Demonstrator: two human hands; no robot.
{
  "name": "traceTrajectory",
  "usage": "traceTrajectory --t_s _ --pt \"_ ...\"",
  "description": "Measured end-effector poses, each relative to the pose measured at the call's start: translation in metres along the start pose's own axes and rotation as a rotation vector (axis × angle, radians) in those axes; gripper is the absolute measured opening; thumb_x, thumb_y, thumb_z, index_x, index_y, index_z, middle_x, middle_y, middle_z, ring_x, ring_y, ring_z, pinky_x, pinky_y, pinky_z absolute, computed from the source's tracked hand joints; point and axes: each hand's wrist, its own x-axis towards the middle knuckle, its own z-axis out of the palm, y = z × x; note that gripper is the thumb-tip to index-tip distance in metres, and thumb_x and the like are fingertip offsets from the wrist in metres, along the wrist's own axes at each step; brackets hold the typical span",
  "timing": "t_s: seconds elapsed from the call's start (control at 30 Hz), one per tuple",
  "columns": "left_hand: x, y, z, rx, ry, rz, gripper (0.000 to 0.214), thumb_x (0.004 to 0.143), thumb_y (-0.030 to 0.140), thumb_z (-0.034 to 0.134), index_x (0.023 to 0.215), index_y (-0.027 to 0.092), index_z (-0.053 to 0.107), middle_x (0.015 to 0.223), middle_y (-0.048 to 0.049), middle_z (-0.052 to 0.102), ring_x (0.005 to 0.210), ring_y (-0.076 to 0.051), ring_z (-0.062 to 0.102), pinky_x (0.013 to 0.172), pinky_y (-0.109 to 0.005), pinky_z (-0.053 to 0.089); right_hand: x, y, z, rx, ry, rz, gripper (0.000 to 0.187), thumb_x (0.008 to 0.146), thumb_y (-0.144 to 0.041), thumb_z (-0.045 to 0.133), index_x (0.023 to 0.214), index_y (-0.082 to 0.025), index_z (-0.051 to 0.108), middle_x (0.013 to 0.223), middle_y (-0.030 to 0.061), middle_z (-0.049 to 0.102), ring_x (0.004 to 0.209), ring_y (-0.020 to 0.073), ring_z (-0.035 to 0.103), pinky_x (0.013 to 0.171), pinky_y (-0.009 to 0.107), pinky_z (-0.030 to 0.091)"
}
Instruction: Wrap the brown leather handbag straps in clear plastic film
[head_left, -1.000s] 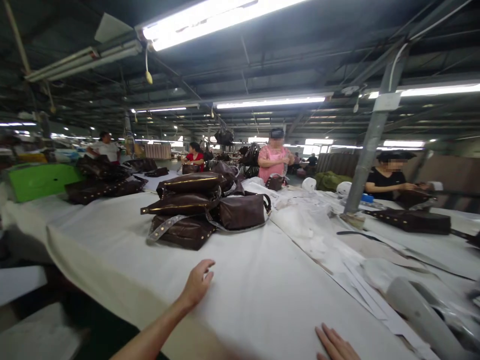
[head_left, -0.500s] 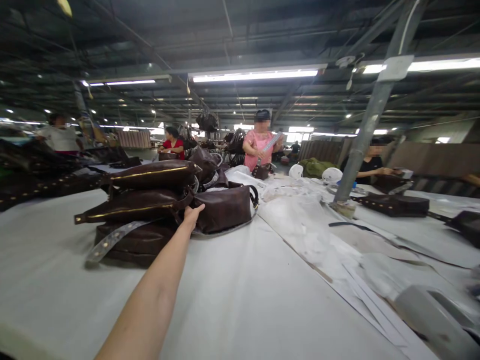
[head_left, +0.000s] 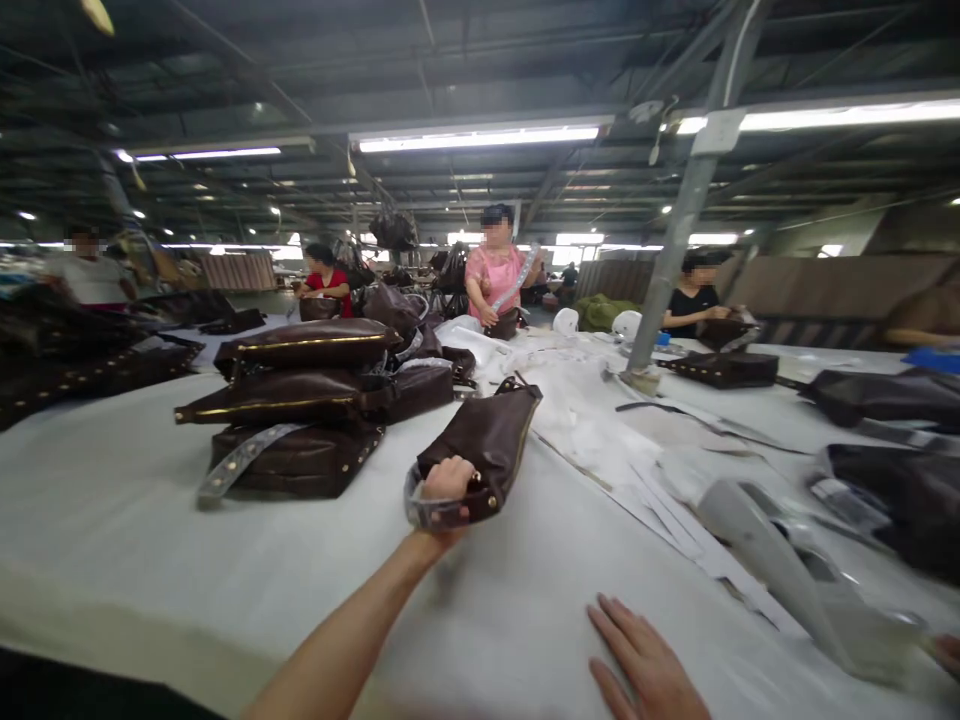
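My left hand is closed on the lower end of a dark brown leather bag, gripping it by its plastic-wrapped strap and holding it tilted above the white table. To its left stands a stack of three similar brown bags with gold trim and studs. Near the bottom edge, my right hand lies flat on the table with fingers stretched out, holding nothing.
More brown bags lie at the far left and right. A grey pole rises from the table. White paper sheets and a grey roll lie at right. Several people work behind.
My left hand reached to the bags, took one brown bag from beside the stack and drew it toward me. My right hand has come back into view, flat on the table.
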Motion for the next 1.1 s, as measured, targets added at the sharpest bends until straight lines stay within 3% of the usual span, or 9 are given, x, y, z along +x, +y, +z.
traceTrajectory --t_s 0.1,0.17,0.3,0.43,0.53,0.67,0.9,1.03,1.1 --pt "-0.062 0.016 -0.008 0.209 -0.142 0.350 0.016 0.080 0.037 0.056 0.075 0.022 0.054 0.080 -0.0071 0.058 0.080 -0.024 0.053 0.080 -0.038 0.043 0.004 -0.026 -0.021 0.163 0.010 0.117 0.048 0.086 -0.047 0.052 0.123 -0.019 0.065 0.135 0.0117 0.058 0.127 0.0308 0.053 0.113 0.050 0.035" --pt "-0.097 0.019 -0.019 0.329 -0.141 0.514 0.013 0.083 0.033 0.049 0.079 0.021 0.054 0.079 -0.0073 0.057 0.077 -0.023 0.051 0.076 -0.036 0.042 0.009 -0.036 -0.033 0.311 0.046 0.243 0.050 0.085 -0.048 0.049 0.119 -0.015 0.066 0.131 0.0139 0.062 0.125 0.0299 0.055 0.113 0.049 0.035" --pt "-0.142 0.026 -0.040 0.372 -0.008 0.431 0.014 0.079 0.013 0.043 0.080 0.021 0.054 0.079 -0.0068 0.056 0.077 -0.022 0.050 0.073 -0.034 0.041 0.021 -0.062 -0.049 0.653 0.135 0.584 0.053 0.081 -0.055 0.048 0.111 -0.015 0.066 0.126 0.0137 0.064 0.123 0.0303 0.055 0.112 0.049 0.035" --pt "-0.164 0.042 -0.050 0.282 0.028 0.420 0.014 0.074 0.011 0.046 0.079 0.021 0.053 0.079 -0.0067 0.057 0.078 -0.022 0.051 0.074 -0.034 0.043 0.031 -0.114 -0.049 1.262 0.129 0.807 0.049 0.080 -0.057 0.054 0.108 -0.017 0.061 0.125 0.0137 0.063 0.119 0.0287 0.059 0.099 0.045 0.049" --pt "-0.172 0.051 -0.058 0.212 0.052 0.389 0.016 0.070 0.011 0.047 0.080 0.022 0.053 0.081 -0.0065 0.058 0.080 -0.023 0.053 0.074 -0.034 0.045 0.034 -0.147 -0.047 1.563 0.011 0.800 0.043 0.081 -0.054 0.059 0.106 -0.019 0.059 0.120 0.0130 0.066 0.106 0.0259 0.066 0.087 0.040 0.055" --pt "-0.178 0.051 -0.074 0.178 0.122 0.299 0.018 0.068 0.015 0.050 0.084 0.023 0.053 0.085 -0.0058 0.059 0.081 -0.023 0.055 0.072 -0.033 0.049 0.037 -0.166 -0.053 1.680 -0.081 0.728 0.044 0.085 -0.055 0.056 0.112 -0.020 0.055 0.116 0.0119 0.067 0.098 0.0226 0.069 0.083 0.038 0.055" --pt "-0.184 0.005 -0.076 0.241 0.249 0.498 0.032 0.073 0.009 0.046 0.098 0.025 0.057 0.095 -0.0079 0.063 0.093 -0.023 0.062 0.083 -0.035 0.053 0.034 -0.170 -0.055 1.614 -0.237 0.618 0.060 0.081 -0.066 0.054 0.118 -0.019 0.055 0.123 0.0135 0.064 0.098 0.0233 0.069 0.081 0.037 0.054" --pt "-0.168 -0.044 -0.082 0.335 0.329 0.353 0.023 0.082 0.018 0.046 0.102 0.022 0.056 0.116 -0.0136 0.059 0.111 -0.029 0.058 0.093 -0.044 0.051 0.023 -0.163 -0.057 1.355 -0.306 0.666 0.066 0.069 -0.065 0.069 0.110 -0.015 0.060 0.109 0.0155 0.068 0.090 0.0239 0.069 0.072 0.034 0.055" --pt "-0.163 -0.071 -0.084 0.340 0.372 0.228 0.032 0.086 0.023 0.041 0.115 0.020 0.053 0.126 -0.0158 0.054 0.118 -0.030 0.055 0.099 -0.048 0.047 0.019 -0.155 -0.066 1.280 -0.305 0.639 0.060 0.069 -0.063 0.069 0.103 -0.014 0.064 0.104 0.0147 0.070 0.088 0.0231 0.069 0.073 0.034 0.054"
